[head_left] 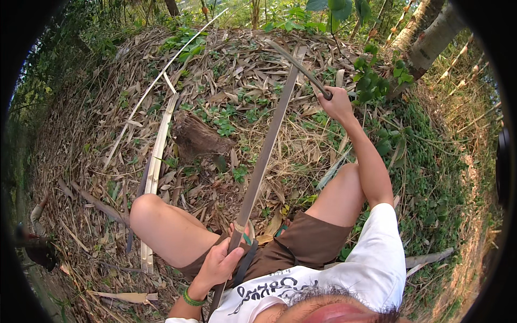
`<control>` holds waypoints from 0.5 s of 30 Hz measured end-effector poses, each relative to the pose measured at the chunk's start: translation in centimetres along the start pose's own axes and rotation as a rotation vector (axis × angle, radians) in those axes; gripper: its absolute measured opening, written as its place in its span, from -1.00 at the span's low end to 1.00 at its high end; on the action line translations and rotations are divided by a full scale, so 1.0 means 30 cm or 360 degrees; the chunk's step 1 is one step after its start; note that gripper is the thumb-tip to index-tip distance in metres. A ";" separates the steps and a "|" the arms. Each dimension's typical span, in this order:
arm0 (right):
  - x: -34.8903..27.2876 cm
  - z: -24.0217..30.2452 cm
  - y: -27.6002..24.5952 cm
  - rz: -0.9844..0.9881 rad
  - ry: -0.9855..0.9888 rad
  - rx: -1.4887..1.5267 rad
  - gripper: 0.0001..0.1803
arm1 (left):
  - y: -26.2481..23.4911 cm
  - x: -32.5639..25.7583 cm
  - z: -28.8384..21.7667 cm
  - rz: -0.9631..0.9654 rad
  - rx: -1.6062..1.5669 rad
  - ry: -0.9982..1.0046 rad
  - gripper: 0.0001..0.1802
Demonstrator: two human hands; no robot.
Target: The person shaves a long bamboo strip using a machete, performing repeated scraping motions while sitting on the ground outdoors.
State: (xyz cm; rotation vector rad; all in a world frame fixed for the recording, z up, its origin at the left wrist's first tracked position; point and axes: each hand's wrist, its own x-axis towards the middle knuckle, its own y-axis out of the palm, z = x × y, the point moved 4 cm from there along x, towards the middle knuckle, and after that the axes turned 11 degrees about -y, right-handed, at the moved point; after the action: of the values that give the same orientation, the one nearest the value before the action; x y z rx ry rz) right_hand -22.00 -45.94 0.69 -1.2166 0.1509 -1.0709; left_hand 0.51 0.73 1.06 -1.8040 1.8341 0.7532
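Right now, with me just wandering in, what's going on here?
A person with bent knees is handling a long, flat brown strip outdoors. The left hand grips it near its lower end, while the right hand holds a slim tool by its handle. The tool crosses the strip near its far end; whether they touch is hard to tell. Pale split strips lie to the person's left, beside a brown stump, on leaf-strewn ground.

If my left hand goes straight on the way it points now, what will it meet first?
Beyond the flat strip it grips, the left hand would probably meet the green-strapped sandal first, though the depth between them is unclear.
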 end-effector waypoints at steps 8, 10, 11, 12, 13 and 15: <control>-0.067 -0.270 0.040 -0.0086 0.0770 0.0224 -0.70 | -0.005 -0.021 0.100 0.0374 -0.0397 0.0123 -0.52; -0.059 -0.272 0.041 -0.0118 0.0804 0.0396 -0.74 | -0.010 0.014 0.097 0.0562 -0.0630 0.0271 -0.43; -0.065 -0.270 0.048 -0.0127 0.0825 0.0530 -0.75 | -0.009 0.027 0.074 0.0580 -0.0659 0.0286 -0.42; -0.072 -0.257 0.065 -0.0132 0.0846 0.0673 -0.76 | -0.007 0.045 0.041 0.0591 -0.0686 0.0299 -0.41; -0.073 -0.243 0.073 -0.0118 0.0796 0.0660 -0.74 | -0.003 0.061 0.014 0.0602 -0.0713 0.0312 -0.40; -0.062 -0.189 0.069 -0.0099 0.0694 0.0641 -0.68 | 0.007 0.088 -0.019 0.0628 -0.0933 0.0322 -0.51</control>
State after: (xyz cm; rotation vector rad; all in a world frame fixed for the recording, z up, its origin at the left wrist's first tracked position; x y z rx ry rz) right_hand -25.23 -48.54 -4.06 -0.6210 0.2204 -1.3369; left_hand 0.25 -1.62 -0.25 -1.9236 2.3143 1.4223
